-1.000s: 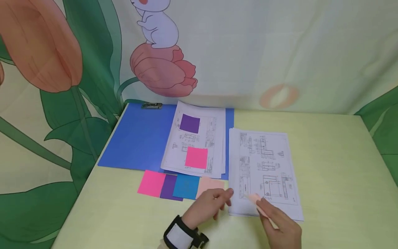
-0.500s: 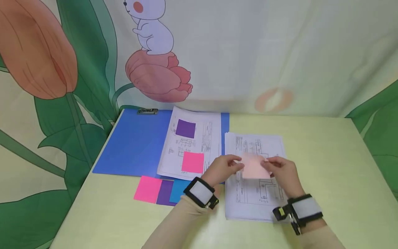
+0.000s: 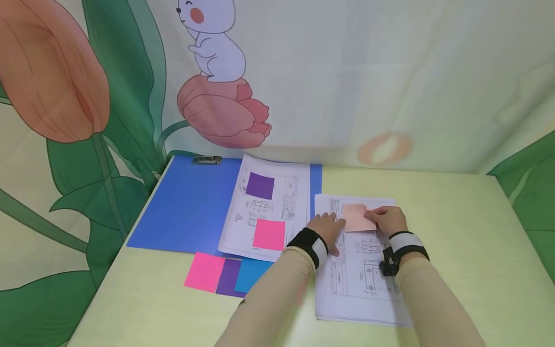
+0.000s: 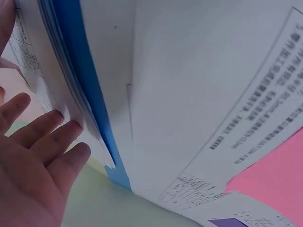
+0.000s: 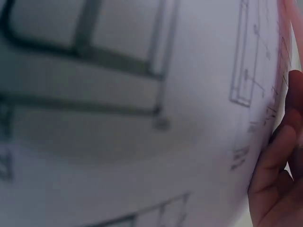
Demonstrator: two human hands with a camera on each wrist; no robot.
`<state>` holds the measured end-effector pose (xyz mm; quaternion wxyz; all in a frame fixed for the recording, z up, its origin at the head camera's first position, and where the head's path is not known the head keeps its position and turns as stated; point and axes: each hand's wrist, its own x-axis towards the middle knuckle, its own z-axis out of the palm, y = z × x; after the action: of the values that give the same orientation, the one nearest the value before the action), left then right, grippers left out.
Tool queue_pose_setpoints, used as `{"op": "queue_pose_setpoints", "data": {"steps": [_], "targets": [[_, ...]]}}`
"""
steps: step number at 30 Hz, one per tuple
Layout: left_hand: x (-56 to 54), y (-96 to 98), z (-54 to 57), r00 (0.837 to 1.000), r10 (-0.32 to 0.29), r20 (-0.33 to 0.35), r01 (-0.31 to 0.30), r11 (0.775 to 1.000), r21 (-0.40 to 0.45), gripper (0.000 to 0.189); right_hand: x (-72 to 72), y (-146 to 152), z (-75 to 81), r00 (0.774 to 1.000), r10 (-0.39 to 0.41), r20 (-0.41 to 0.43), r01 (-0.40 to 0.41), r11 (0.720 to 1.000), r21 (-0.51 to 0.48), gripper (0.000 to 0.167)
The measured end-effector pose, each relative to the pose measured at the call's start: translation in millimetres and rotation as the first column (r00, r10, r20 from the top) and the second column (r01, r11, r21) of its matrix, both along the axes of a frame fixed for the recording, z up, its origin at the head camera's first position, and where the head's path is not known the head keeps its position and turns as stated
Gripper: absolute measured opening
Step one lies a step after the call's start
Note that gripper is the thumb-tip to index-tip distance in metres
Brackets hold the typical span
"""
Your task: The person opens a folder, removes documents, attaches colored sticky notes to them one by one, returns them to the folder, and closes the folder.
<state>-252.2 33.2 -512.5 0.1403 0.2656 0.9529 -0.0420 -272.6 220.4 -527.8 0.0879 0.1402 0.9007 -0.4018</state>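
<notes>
A pale peach sticky note (image 3: 357, 218) lies on the upper part of the right-hand stack of technical drawings (image 3: 360, 311). My right hand (image 3: 391, 220) pinches the note's right edge between thumb and fingers. With fingers spread, my left hand (image 3: 326, 230) rests on the stack's left side, one fingertip at the note's left edge. In the left wrist view, the left hand's fingers (image 4: 66, 165) lie nearly straight along the paper edges. The right wrist view shows the right hand (image 5: 277, 175) at the border, above the printed drawing; its grip is mostly cut off there.
A blue clipboard (image 3: 186, 207) carries another drawing stack (image 3: 299, 193) with a purple note (image 3: 260, 186) and a pink note (image 3: 269, 234). Before it, pink (image 3: 204, 273), purple (image 3: 227, 278) and blue notes (image 3: 251, 273) overlap; the left forearm covers most of a peach one (image 3: 300, 295).
The peach note went from the right hand alone, to both hands above the stack, then down onto the upper sheet. My left hand moved right and forward, and its fingers have spread on the paper.
</notes>
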Motion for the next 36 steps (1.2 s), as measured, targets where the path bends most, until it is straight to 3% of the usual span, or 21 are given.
{"op": "queue_pose_setpoints", "data": {"steps": [8,15,20,30,36], "targets": [[8.5,3.9,15.3,1.000,-0.015,0.012,0.015,0.999,-0.037,0.088,0.9,0,-0.3,0.999,-0.020,0.035,0.020,1.000,0.011,0.040],[5.5,8.1,10.7,1.000,-0.004,-0.011,0.004,0.999,-0.050,0.091,1.4,-1,4.8,0.999,-0.016,0.041,0.015,0.999,0.032,0.040],[9.2,7.5,20.5,1.000,-0.009,-0.014,0.008,0.997,-0.075,0.089,-0.5,-1,4.7,0.999,-0.017,0.048,0.016,0.999,0.036,0.040],[8.1,6.3,24.6,0.998,-0.039,-0.041,0.035,0.996,-0.084,0.084,-7.0,3,1.1,0.998,-0.013,0.055,0.011,0.999,0.031,0.041],[5.9,6.8,24.4,0.999,-0.025,-0.036,0.022,0.996,-0.087,0.081,-8.8,3,3.1,0.998,-0.011,0.061,0.010,1.000,0.027,0.041]]}}
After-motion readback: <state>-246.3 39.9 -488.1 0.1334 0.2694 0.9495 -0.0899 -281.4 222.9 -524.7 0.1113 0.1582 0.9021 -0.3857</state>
